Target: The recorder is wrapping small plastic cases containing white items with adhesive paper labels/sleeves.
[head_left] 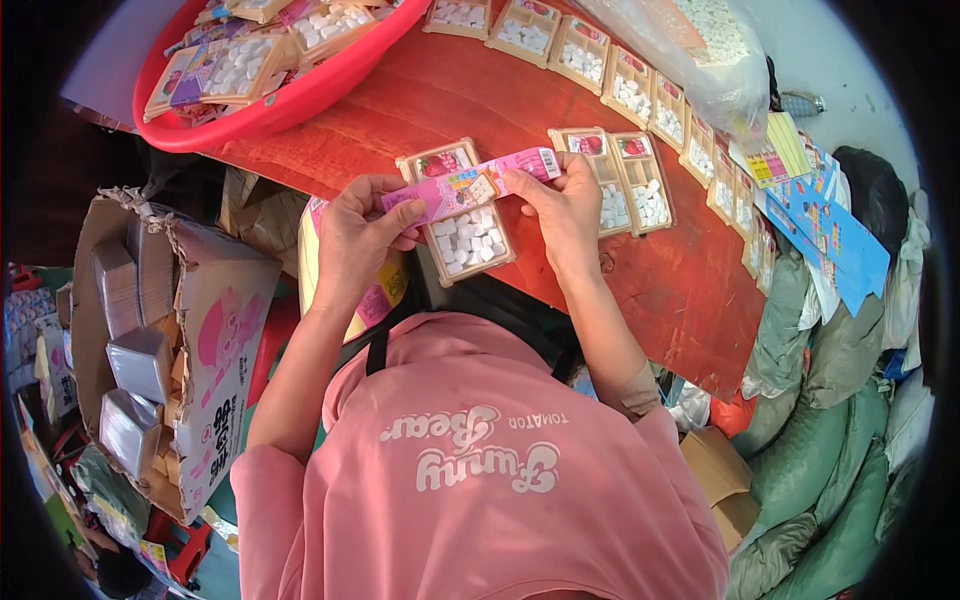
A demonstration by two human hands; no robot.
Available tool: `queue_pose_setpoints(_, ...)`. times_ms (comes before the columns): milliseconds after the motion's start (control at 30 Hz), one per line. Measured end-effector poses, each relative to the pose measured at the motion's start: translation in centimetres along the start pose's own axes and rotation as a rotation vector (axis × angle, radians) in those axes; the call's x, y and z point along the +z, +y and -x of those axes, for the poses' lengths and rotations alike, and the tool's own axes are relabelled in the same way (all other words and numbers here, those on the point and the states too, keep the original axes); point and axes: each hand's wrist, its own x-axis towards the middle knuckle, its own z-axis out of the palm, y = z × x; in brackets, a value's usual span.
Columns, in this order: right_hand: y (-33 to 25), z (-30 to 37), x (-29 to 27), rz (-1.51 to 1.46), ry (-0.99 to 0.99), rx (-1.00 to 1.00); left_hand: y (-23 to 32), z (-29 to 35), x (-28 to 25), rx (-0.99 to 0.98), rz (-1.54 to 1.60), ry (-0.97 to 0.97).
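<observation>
A pink printed paper sleeve (455,194) is stretched between my two hands, lying across a tan plastic tray (468,245) of white candies. My left hand (362,222) pinches the sleeve's left end, thumb on top. At the other end, the thumb and fingers of my right hand (563,205) grip the strip. A strawberry picture shows in the tray's upper compartment, above the strip; the tray's middle is hidden under it. Just right of my right hand stand two more filled trays (650,195), side by side on the red table (390,100).
A red basin (290,112) heaped with sleeved trays sits at the upper left. Several filled trays (630,85) line the table's far edge, beside a clear bag (715,50) of white candies. Blue printed sheets (825,235) lie at right. An open carton (225,330) holds stacked plastic trays.
</observation>
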Motion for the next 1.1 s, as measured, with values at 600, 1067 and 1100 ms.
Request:
queue_pose_setpoints(600,1.5,2.0,2.8,0.702,-0.023,-0.406,-2.6,2.8,-2.1,0.065,-0.161,0.193)
queue_pose_setpoints(1067,1.2,2.4,2.8,0.615,-0.102,-0.321,-3.9,3.0,-4.2,-0.026,0.008,0.132)
queue_pose_setpoints(1100,1.3,2.5,2.8,0.634,-0.093,-0.358,-4.1,2.8,-4.1,-0.083,0.125,0.102)
